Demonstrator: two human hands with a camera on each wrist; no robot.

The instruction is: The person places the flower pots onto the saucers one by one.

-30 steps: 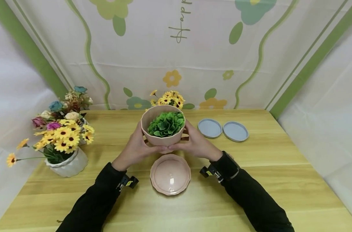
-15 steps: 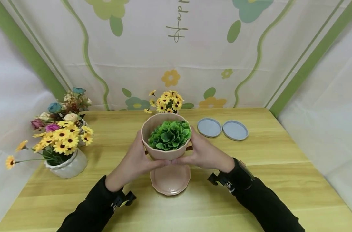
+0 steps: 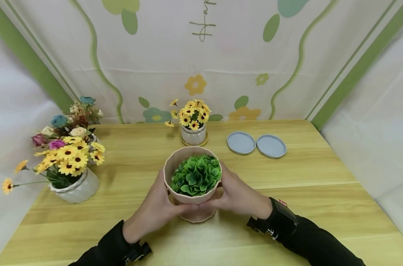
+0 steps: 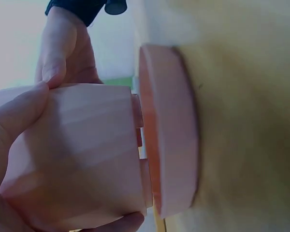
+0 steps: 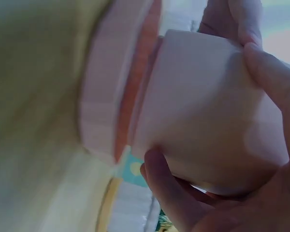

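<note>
Between both hands is a pink faceted flowerpot (image 3: 191, 199) with a leafy green plant (image 3: 198, 175) inside. My left hand (image 3: 156, 207) grips its left side and my right hand (image 3: 238, 195) its right, thumbs meeting at the front. Directly below lies a pink saucer (image 3: 198, 214) on the table, mostly hidden by the pot in the head view. In the left wrist view the pot's footed base hangs just over the rim of the saucer (image 4: 176, 130). The right wrist view shows the pot (image 5: 203, 111) close above the saucer too, with curled fingers (image 5: 166, 188) under its side.
A white pot of yellow flowers (image 3: 193, 136) stands on a saucer at the back. Two grey-blue saucers (image 3: 241, 143) lie to its right. On the left are a white pot with yellow flowers (image 3: 76, 188) and, behind it, a bouquet of mixed roses (image 3: 58, 129).
Both hands have brought the pink flowerpot toward me and down, from behind the pink saucer to over it. The yellow-flower pot at the back has come into full view.
</note>
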